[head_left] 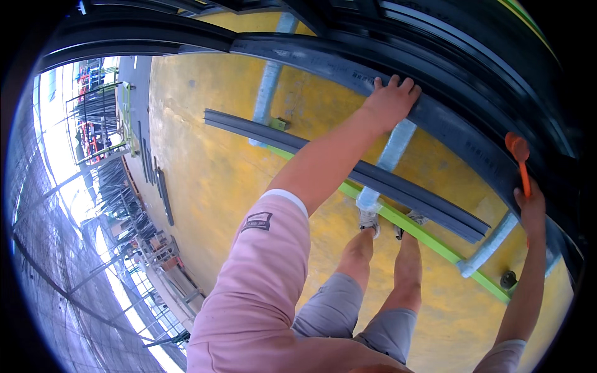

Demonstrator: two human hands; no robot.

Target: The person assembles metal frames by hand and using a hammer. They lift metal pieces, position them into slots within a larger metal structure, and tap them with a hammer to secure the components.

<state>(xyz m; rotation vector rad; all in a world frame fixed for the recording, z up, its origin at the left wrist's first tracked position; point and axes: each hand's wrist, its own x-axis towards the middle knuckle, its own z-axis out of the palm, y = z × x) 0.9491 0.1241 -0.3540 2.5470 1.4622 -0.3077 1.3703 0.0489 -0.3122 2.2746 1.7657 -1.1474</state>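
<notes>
Long dark grey profiles lie in a stack across the far side. My left hand (393,102) rests on the nearest dark profile (457,127), its fingers apart over the surface. At the right, my right hand (532,208) is closed round the handle of an orange mallet (518,148). The mallet's rounded head points up and away from me, close to the stack. A shorter dark grey profile (423,204) lies separately, nearer to me, and passes beneath my left forearm.
Wrapped grey crossbars (269,87) and a bright green rail (429,238) support the profiles above a yellow floor (199,118). A small dark wheel (509,279) sits near the rail's right end. Racks with long bars (102,140) stand at far left.
</notes>
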